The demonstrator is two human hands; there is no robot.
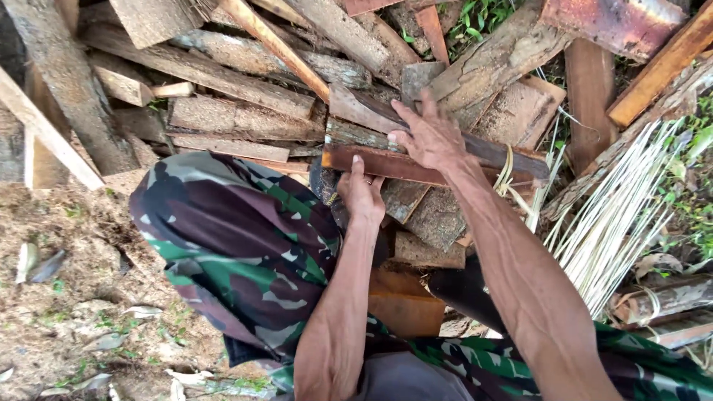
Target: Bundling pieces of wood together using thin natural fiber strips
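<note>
Crouched over a heap of offcuts, knees in camouflage trousers [245, 245] filling the lower middle of the frame. My right hand [429, 137] lies flat, fingers spread, pressing down on a reddish-brown plank [386, 165] at centre frame; it grips nothing, only bears on the top face. My left hand [362, 194] sits just below and left of it, curled at the plank's near edge with the thumb up against the wood; whether the fingers close round anything underneath I cannot tell, since they are hidden. The plank runs nearly level across the frame, long axis left to right, its left end just above my left hand and its right end running under my right forearm toward centre right. It rests on the woodpile [238, 111], bark slabs and split boards stacked every way across the upper frame. Both hands touch the plank; the right one lies further over it. A bundle of pale split cane strips [616, 215] fans out at right. Bare soil [67, 297] at lower left.
</note>
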